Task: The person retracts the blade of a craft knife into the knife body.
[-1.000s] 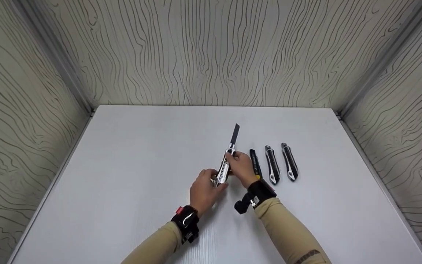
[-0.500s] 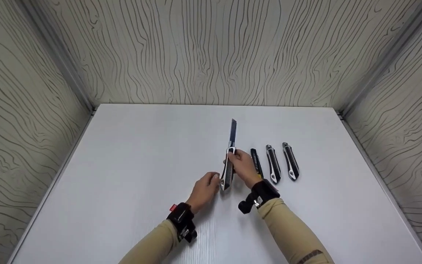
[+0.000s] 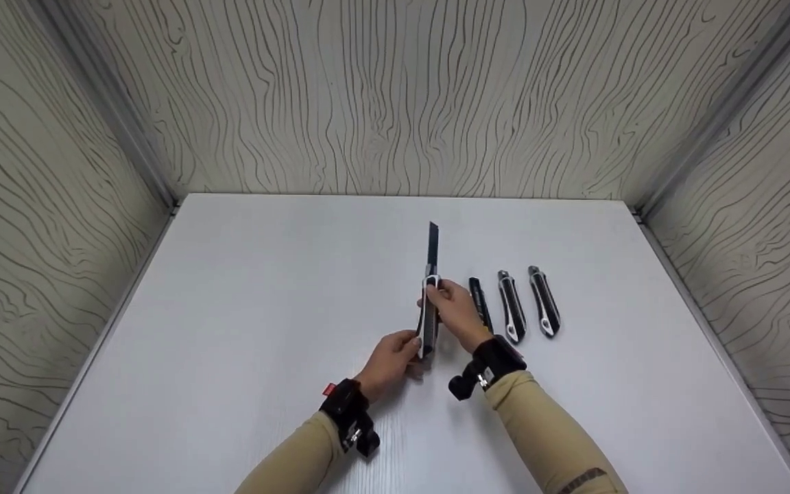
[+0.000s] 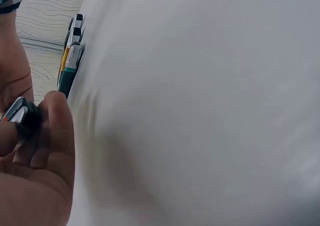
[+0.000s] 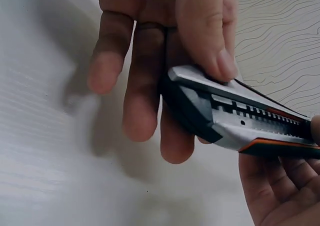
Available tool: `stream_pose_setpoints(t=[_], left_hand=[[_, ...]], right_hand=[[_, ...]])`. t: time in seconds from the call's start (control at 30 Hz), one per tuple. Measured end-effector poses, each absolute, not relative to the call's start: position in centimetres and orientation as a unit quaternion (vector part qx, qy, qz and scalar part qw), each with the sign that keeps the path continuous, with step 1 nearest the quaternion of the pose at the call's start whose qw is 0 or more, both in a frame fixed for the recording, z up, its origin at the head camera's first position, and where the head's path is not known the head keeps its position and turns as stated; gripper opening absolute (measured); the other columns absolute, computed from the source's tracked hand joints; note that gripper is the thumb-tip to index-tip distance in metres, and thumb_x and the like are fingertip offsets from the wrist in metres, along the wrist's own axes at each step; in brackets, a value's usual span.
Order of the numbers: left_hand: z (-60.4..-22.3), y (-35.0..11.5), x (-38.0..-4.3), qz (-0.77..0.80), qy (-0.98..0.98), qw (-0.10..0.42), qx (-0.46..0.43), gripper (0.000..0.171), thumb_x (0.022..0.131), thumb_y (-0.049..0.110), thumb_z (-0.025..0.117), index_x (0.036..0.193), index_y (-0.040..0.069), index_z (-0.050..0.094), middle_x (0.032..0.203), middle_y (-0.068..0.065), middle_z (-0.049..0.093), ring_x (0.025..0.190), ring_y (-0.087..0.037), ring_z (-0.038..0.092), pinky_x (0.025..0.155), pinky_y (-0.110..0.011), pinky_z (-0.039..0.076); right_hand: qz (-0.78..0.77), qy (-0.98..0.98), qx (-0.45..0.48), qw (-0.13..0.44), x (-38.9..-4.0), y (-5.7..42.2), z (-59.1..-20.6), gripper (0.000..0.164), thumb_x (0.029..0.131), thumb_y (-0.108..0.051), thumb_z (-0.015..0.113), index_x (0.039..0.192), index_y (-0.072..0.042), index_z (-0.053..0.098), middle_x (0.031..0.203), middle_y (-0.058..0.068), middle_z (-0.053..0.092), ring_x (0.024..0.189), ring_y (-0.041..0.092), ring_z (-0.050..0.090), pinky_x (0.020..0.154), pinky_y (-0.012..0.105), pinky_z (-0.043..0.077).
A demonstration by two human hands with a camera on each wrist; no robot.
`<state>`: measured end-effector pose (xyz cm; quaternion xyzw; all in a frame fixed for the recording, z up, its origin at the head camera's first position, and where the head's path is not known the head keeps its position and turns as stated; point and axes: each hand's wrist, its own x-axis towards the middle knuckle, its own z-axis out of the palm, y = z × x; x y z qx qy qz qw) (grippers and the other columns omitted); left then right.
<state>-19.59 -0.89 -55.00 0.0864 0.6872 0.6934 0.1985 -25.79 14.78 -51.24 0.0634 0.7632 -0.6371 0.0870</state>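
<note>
A silver and black utility knife (image 3: 427,322) points away from me with its long dark blade (image 3: 433,243) out. My right hand (image 3: 459,312) grips the handle near its front. In the right wrist view, that hand's thumb is at the slot at the right edge. My left hand (image 3: 390,358) pinches the tail end of the knife (image 5: 235,116), thumb on top and fingers underneath. Orange trim and a toothed slot show along the handle there. In the left wrist view, the left hand (image 4: 42,161) holds the dark tail, while most of the handle is hidden.
Right of the hands lie a black knife with a yellow end (image 3: 479,302), partly hidden by the right hand, and two silver and black utility knives (image 3: 512,309). All lie on the white table (image 3: 265,274), with patterned panels (image 3: 395,96) around it.
The knife has turned to point straighter ahead, and its dark grip side now faces up. My left hand came away from the tail, then took hold of it again.
</note>
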Motion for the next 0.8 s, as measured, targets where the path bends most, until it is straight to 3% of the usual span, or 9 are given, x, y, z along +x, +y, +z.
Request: stream_pose_setpoints(t=[0.17, 0.37, 0.57, 0.8], left_hand=[[-54.9, -0.4, -19.2, 0.682, 0.703, 0.183, 0.090, 0.030, 0.103, 0.012, 0.045, 0.121, -0.009, 0.056, 0.097, -0.028, 0.068, 0.077, -0.034, 0.069, 0.068, -0.045, 0.059], [-54.8, 0.1, -18.8, 0.680, 0.701, 0.191, 0.092, 0.028, 0.103, 0.013, 0.045, 0.119, -0.007, 0.056, 0.097, -0.026, 0.070, 0.079, -0.026, 0.069, 0.069, -0.041, 0.059], [-54.7, 0.4, -18.9, 0.673, 0.709, 0.188, 0.091, 0.025, 0.102, 0.012, 0.046, 0.112, -0.006, 0.060, 0.087, -0.020, 0.069, 0.071, -0.018, 0.063, 0.066, -0.036, 0.058], [-54.6, 0.6, -18.7, 0.678, 0.706, 0.187, 0.080, 0.024, 0.102, 0.013, 0.046, 0.107, -0.004, 0.062, 0.084, -0.017, 0.069, 0.068, -0.017, 0.062, 0.064, -0.036, 0.058]], right_hand=[[-0.670, 0.731, 0.066, 0.113, -25.7, 14.8, -51.0, 0.040, 0.103, -0.033, 0.046, 0.121, 0.002, 0.056, 0.101, 0.011, 0.072, 0.083, 0.014, 0.069, 0.076, 0.027, 0.055], [-0.697, 0.702, 0.078, 0.127, -25.9, 14.7, -50.9, 0.047, 0.103, -0.038, 0.044, 0.117, 0.004, 0.057, 0.090, 0.007, 0.070, 0.074, 0.013, 0.068, 0.072, 0.028, 0.058], [-0.706, 0.689, 0.099, 0.130, -26.0, 14.7, -51.0, 0.045, 0.103, -0.036, 0.044, 0.117, 0.004, 0.057, 0.091, 0.007, 0.070, 0.078, 0.013, 0.069, 0.077, 0.029, 0.059], [-0.710, 0.685, 0.104, 0.125, -25.7, 14.5, -50.6, 0.041, 0.104, -0.032, 0.044, 0.117, 0.005, 0.056, 0.091, 0.007, 0.068, 0.080, 0.013, 0.068, 0.079, 0.030, 0.059]])
